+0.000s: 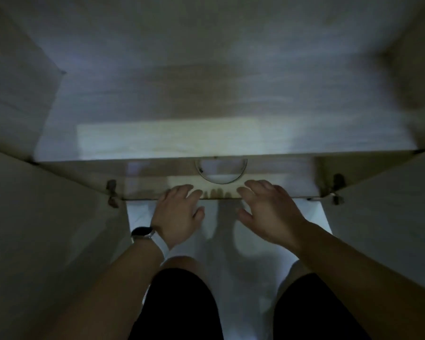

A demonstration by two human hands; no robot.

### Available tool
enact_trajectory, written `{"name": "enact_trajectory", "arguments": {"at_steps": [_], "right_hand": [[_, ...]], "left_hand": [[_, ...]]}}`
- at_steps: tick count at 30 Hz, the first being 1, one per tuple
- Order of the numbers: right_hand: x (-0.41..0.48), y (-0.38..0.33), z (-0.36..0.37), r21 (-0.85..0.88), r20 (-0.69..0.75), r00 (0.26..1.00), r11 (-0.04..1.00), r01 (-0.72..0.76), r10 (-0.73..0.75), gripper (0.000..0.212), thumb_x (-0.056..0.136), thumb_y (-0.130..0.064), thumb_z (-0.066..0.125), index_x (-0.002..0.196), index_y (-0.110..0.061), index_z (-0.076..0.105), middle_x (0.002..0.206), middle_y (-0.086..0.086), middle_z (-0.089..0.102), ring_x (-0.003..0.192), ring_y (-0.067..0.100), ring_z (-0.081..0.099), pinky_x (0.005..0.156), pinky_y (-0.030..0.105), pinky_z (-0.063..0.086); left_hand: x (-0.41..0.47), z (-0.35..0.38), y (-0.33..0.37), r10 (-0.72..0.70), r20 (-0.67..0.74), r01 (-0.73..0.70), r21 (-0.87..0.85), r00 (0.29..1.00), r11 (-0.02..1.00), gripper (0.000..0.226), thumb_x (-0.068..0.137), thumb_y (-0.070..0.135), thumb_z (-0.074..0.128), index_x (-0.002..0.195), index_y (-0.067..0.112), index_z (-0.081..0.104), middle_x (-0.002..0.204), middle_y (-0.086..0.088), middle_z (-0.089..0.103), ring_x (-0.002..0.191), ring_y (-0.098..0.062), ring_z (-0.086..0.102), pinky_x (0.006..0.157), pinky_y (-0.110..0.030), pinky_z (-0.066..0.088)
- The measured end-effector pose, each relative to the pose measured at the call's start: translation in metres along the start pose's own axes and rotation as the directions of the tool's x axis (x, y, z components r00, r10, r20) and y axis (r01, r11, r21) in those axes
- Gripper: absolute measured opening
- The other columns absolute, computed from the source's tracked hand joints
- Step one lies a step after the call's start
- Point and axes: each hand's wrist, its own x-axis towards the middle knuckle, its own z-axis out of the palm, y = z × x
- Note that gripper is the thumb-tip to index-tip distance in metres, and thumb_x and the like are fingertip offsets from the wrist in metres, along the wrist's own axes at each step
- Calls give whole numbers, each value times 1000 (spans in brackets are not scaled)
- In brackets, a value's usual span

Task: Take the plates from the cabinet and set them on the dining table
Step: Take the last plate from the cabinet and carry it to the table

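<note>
Fingers of left hand (179, 212) and right hand (268, 212) spread, released, grasping nothing, near cabinet (221, 143) lower edge, frame centre. Doors (47, 229) open. Plates unseen; dim, blurred. Best: reach in with both hands, find stack first.

Head view, dim and blurred. Both forearms bare, no sleeves visible. Left hand (178, 212): wrist carries a watch (142, 233) with a round dark face, metallic casing and a pale strap, at about 9 o'clock from frame centre-bottom. Right hand (268, 212): no ring, band or watch discernible. Black shorts (182, 310) cover both thighs at 6 o'clock; bare knees show just above the hems.
</note>
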Motion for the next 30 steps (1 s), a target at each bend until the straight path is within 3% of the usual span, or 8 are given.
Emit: {"name": "enact_trajectory", "arguments": {"at_steps": [4, 8, 13, 16, 19, 21, 23, 30], "right_hand": [[34, 42, 93, 19, -57, 998, 1000, -8, 10, 47, 83, -42, 45, 110, -10, 66, 111, 13, 65, 98, 36, 60, 77, 43, 50], [69, 73, 152, 66, -48, 995, 995, -79, 82, 61, 82, -48, 30, 117, -9, 63, 116, 14, 62, 103, 36, 55, 79, 41, 47], [109, 91, 184, 214, -23, 945, 925, -315, 327, 41, 92, -41, 45, 117, -10, 58, 114, 14, 59, 105, 35, 55, 82, 40, 47], [131, 98, 188, 435, 45, 858, 763, -478, 512, 45, 93, -45, 48, 114, -6, 52, 109, 16, 63, 100, 35, 60, 81, 39, 49], [148, 105, 200, 622, 171, 793, 560, -548, 585, 50, 90, -44, 55, 117, -3, 49, 98, 11, 60, 92, 30, 60, 79, 37, 50], [151, 106, 209, 748, 294, 748, 345, -568, 595, 43, 86, -42, 58, 110, -6, 54, 86, 9, 58, 74, 28, 62, 64, 38, 56], [149, 102, 216, 808, 412, 737, 159, -567, 536, 30, 91, -32, 56, 106, -6, 59, 76, 11, 60, 59, 22, 57, 49, 28, 54], [151, 96, 225, 857, 431, 749, 33, -515, 503, 21, 95, -21, 55, 109, -5, 59, 82, 15, 69, 63, 23, 68, 54, 28, 60]], "left_hand": [[50, 86, -20, 4, -64, 0, 52, 998, 999, 56, 78, 44, 37, 115, 14, 66, 120, -16, 64, 106, -36, 60, 89, -46, 46], [89, 140, -39, -67, -82, 71, 40, 994, 997, 45, 83, 40, 42, 112, 14, 63, 113, -12, 64, 102, -35, 58, 80, -41, 45], [123, 173, -47, -326, -69, 316, -121, 943, 941, 35, 89, 40, 51, 110, 14, 61, 113, -14, 61, 105, -37, 55, 82, -41, 43], [137, 184, -51, -456, -19, 429, -305, 890, 850, 33, 90, 43, 47, 97, 15, 62, 104, -15, 63, 97, -37, 58, 80, -39, 47], [146, 191, -51, -496, 34, 458, -445, 868, 770, 32, 92, 44, 46, 96, 17, 65, 96, -10, 68, 90, -31, 61, 71, -31, 42], [153, 196, -48, -506, 54, 457, -520, 861, 722, 32, 93, 41, 50, 101, 15, 66, 100, -10, 69, 93, -29, 61, 71, -29, 39], [159, 201, -44, -519, 57, 451, -583, 853, 676, 31, 94, 38, 53, 107, 12, 64, 106, -10, 69, 99, -29, 61, 73, -26, 38], [166, 210, -38, -578, 66, 471, -659, 813, 587, 29, 91, 26, 59, 110, 4, 62, 107, -11, 67, 100, -27, 60, 74, -25, 37]]}}
